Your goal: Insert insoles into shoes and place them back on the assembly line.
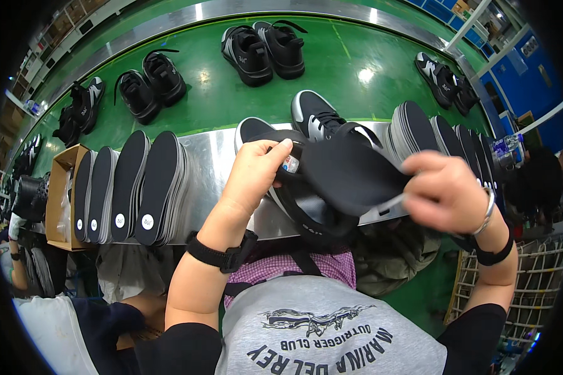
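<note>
My left hand is closed on the tongue of a black sneaker with a pale toe edge, its thumb on top. The sneaker sits at the front edge of a metal ledge, heel toward me, and a small white label shows inside the tongue. Over its opening hangs a black insole, tilted, one end near the shoe's mouth. My right hand, somewhat blurred, grips the insole's other end. Just behind lies a second black sneaker with a grey-white toe, partly hidden by the insole.
Stacks of black insoles stand on the ledge to the left, beside a cardboard box; more insole stacks are at right. Pairs of black shoes rest on the green belt beyond. At lower left, another person is close by.
</note>
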Motion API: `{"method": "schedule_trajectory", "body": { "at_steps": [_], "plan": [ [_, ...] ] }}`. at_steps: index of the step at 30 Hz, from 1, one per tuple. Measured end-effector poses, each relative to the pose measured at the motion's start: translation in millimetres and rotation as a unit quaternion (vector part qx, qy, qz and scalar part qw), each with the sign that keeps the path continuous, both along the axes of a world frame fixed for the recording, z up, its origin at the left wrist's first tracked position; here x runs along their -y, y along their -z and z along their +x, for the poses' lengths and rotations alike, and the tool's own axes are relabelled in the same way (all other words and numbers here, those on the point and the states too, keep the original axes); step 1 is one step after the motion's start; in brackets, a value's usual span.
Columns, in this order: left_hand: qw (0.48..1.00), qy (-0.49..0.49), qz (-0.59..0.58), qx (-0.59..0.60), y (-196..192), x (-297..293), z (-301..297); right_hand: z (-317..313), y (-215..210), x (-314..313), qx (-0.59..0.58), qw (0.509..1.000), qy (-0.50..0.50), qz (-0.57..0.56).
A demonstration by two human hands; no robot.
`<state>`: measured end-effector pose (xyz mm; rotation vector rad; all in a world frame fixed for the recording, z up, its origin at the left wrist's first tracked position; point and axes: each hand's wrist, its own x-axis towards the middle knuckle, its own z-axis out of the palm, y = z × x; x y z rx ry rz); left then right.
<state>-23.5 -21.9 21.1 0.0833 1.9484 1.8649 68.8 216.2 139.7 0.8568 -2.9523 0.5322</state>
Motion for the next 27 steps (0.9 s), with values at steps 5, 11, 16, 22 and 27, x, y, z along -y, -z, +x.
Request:
{"method": "schedule_trajectory", "body": {
  "at_steps": [5,11,16,22,27],
  "plan": [
    [0.998,-0.033,-0.003,-0.048,-5,-14,8,-4,-12,48,0.074,0.946,-0.094,0.302],
    [0.984,-0.061,-0.071,-0.151,4,-17,9,-10,-42,66,0.104,0.903,-0.133,0.394],
    [0.982,-0.096,-0.051,-0.152,8,-13,10,-18,-22,67,0.144,0.903,-0.122,0.387],
    [0.976,-0.113,-0.078,-0.17,5,-7,12,-20,-22,77,0.12,0.904,-0.114,0.393],
    [0.942,-0.111,-0.132,-0.289,1,-12,14,-45,42,98,0.122,0.954,-0.009,0.273]
  ]
}}
